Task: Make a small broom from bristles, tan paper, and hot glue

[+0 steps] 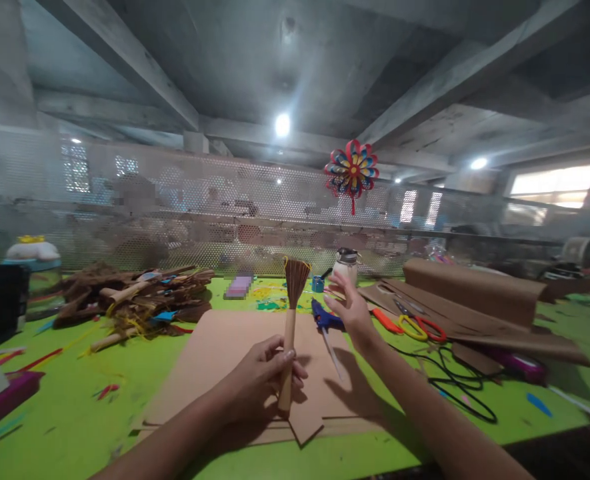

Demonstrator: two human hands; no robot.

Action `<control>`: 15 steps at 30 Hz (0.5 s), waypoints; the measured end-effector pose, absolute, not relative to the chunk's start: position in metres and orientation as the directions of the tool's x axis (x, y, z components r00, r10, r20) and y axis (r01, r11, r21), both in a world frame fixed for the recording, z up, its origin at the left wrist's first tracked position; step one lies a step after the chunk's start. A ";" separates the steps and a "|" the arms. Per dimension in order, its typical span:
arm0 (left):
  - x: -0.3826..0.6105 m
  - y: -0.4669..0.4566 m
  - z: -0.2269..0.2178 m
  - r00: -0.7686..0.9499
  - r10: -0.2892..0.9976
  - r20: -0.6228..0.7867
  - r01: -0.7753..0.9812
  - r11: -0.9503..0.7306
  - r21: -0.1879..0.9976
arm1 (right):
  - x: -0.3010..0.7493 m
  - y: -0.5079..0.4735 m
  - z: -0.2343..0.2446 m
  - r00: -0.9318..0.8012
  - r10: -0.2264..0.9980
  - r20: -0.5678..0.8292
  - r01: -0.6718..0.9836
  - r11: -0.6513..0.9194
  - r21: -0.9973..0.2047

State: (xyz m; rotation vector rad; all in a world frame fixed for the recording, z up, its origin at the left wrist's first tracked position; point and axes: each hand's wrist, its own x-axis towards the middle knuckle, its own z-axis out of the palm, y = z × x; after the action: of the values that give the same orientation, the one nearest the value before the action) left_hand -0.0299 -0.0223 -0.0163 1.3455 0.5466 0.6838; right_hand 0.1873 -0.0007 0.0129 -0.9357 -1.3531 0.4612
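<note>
My left hand is closed round the wooden handle of a small brown paper broom, holding it upright over a brown cardboard sheet. The broom's fanned head has a yellow trim at the top. My right hand is open, its fingers spread, hovering just above a blue glue gun that lies on the cardboard's far edge. It holds nothing.
A pile of finished brooms and brown scraps lies at the left. Orange and yellow scissors, brown paper rolls and a black cable are at the right. A glue bottle stands behind. A paper pinwheel hangs on the mesh fence.
</note>
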 end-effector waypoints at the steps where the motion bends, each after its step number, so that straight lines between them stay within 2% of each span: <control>1: -0.030 -0.023 -0.017 0.709 0.705 0.024 -0.120 0.087 0.989 | 0.191 0.001 0.018 0.182 0.766 0.616 0.221 0.579 -0.785; 6: -0.030 -0.031 -0.016 0.723 0.690 0.035 -0.146 0.104 0.984 | 0.195 0.005 0.040 0.132 0.836 0.532 0.100 0.523 -0.847; 15: -0.030 -0.036 -0.019 0.673 0.739 0.030 -0.212 0.154 0.965 | 0.215 0.002 0.067 0.416 0.707 0.572 -0.011 0.633 -0.774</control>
State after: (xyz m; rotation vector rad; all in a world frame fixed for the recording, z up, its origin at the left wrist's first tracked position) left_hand -0.0300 -0.0364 -0.0186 1.2386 0.5184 0.7268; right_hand 0.2150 0.0016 0.0670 -0.7786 -1.0584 0.5125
